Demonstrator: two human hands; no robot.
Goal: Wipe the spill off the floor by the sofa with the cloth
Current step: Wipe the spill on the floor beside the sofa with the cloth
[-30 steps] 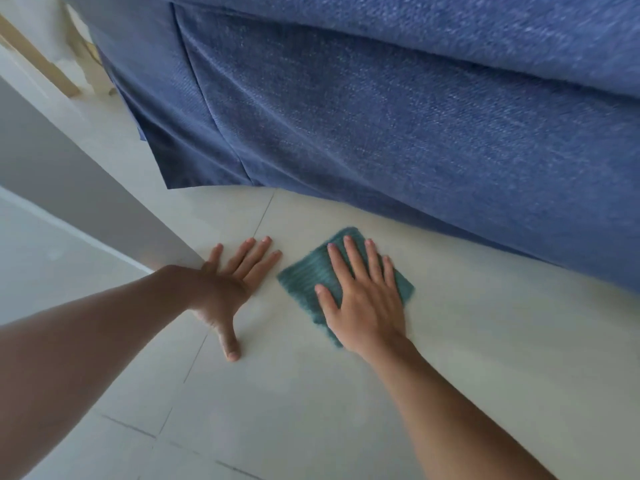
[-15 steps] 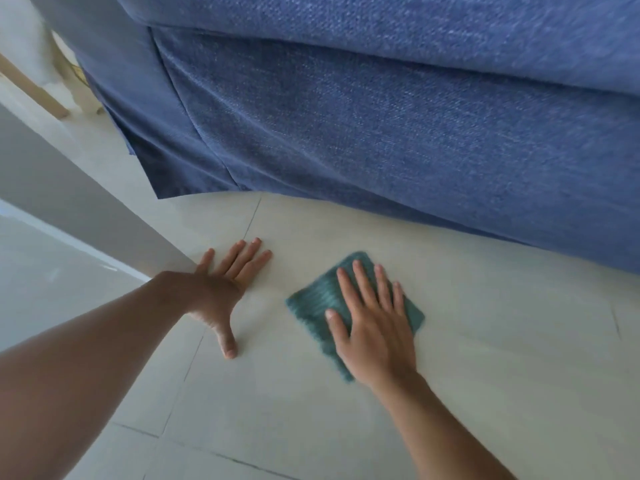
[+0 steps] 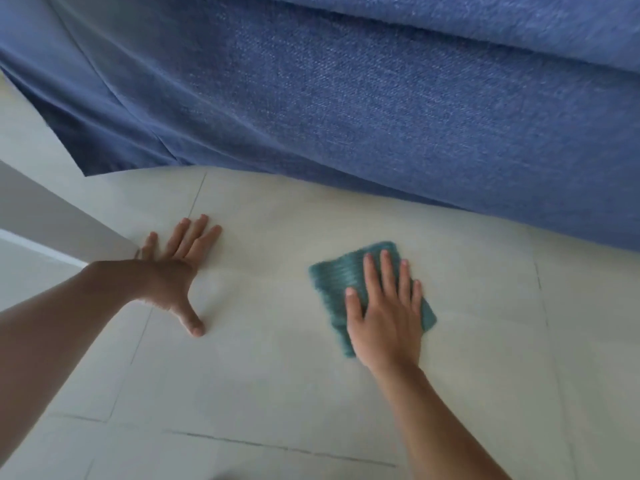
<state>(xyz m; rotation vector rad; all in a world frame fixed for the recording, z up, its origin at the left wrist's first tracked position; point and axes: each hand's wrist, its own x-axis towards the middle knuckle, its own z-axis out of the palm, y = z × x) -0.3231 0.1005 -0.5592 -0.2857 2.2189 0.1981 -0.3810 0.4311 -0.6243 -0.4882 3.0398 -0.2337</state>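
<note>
Over the last second our right hand (image 3: pixel 384 317) has carried the teal cloth (image 3: pixel 332 289) away from our left hand (image 3: pixel 173 271): a moment ago the two were nearly side by side, and now a clear stretch of pale floor tile (image 3: pixel 277 375) lies between them. The cloth has also drawn back from the skirt of the blue sofa (image 3: pixel 381 116), which it nearly touched a second ago, so we read this as a wiping stroke that sweeps to our right and toward us. The blur on the cloth's ribbed edge fits a hand in motion. We cannot make out any liquid or stain on the tiles, so we cannot tell how much of the spill remains; our guess is that we are mid-wipe, with more passes likely

The cloth lies flat on the floor in front of the sofa, folded to a rough square, and our right palm presses down on its right half. The fingers (image 3: pixel 388 271) of that hand are stretched flat and only slightly spread, their tips just short of the cloth's far edge, while the thumb rests on the fabric toward its middle. Nothing is gripped; the hand pins the cloth by pressure alone. Teal fabric shows to the left of the thumb and a little past the outer edge of the hand

Our left hand is planted on bare tile near the grey wall corner (image 3: pixel 52 220), fingers splayed wide and thumb out, holding nothing and, we judge, bracing our weight
</note>
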